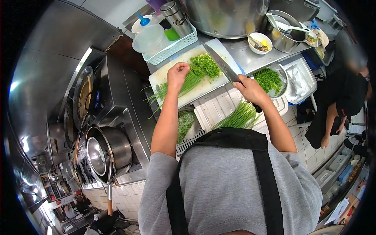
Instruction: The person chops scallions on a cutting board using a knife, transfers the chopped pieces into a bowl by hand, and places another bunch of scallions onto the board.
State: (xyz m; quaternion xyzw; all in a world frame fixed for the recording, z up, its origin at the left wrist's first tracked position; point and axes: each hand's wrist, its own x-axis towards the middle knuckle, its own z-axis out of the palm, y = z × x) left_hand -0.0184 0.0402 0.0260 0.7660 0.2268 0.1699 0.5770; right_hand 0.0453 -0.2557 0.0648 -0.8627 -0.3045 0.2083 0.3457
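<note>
My right hand [250, 91] is wrapped round the dark handle of a kitchen knife [221, 62], its broad blade slanting up and left over a white cutting board [162, 76]. A heap of chopped scallions [205, 65] lies on the board, left of the blade. My left hand [178, 77] is closed, fingertips pinched together, at the edge of the long uncut scallions [184, 87]; what its fingers hold, if anything, is hidden. More whole scallions [239, 115] lie on a pale lid in front of my body. A colander of chopped scallions [268, 81] stands to the right.
Behind the board are a light-blue basket [172, 47] with containers and a big steel pot [223, 17]. A white bowl [260, 43] and a smaller pot [286, 35] stand back right. Pans [109, 150] sit on the left. A person in black [333, 102] stands at right.
</note>
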